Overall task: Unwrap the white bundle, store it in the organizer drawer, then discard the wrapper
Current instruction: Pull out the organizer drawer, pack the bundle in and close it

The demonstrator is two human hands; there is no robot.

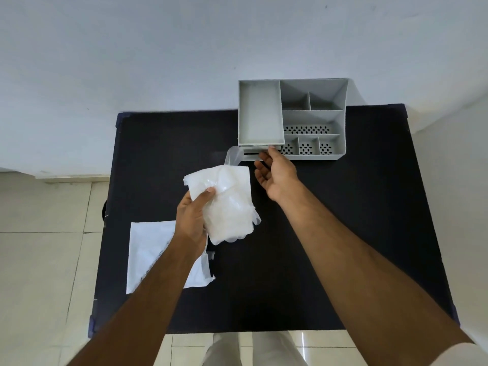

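Both forearms reach out over the black worktop [330,233], where a flat white wrapper [150,249] lies partly hidden under the left arm. Left hand [192,220] has its grip closed on the white bundle [227,204], held above the worktop just left of the open-palmed right hand [277,173]. Right fingertips [272,149] touch the drawer front of the grey organizer [340,101], whose visible compartments look empty; the drawer's inside is hidden.
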